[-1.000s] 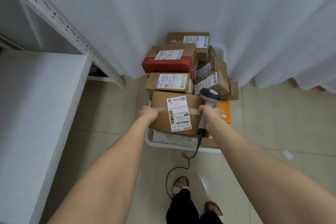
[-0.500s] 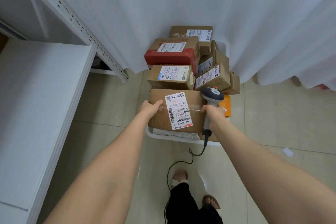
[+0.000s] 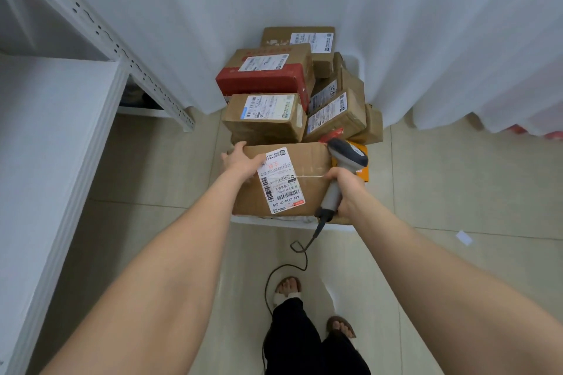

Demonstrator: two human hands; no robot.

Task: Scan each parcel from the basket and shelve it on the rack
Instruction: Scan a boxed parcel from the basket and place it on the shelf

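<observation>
Lifting the front parcel out of the basket is, as I judge it, the step in hand: the carton sits at the basket's near edge, its white shipping label facing up and slightly skewed. Compared with a second ago, the left grip has left the carton's left side and now lies over the far-left corner of the top face, with fingers spread and fairly straight, pressing rather than clasping. The right grip is closed round the handle of the scanner, as it was before, and its knuckles brace the carton's right side; the scanner head rises above that side and does not point at the label. The carton also appears tipped a little more toward me than in the earlier views, which I read as the start of a pull or lift. No scan looks possible yet, since the right grip serves as a clamp; I would expect the carton to need steadying by the left grip alone before the scanner can be turned onto the barcode. Behind the parcel, other parcels stand stacked in the basket against a white curtain. At left waits the rack, its shelf well apart from the carton. From the scanner, a cable trails down across the floor.
</observation>
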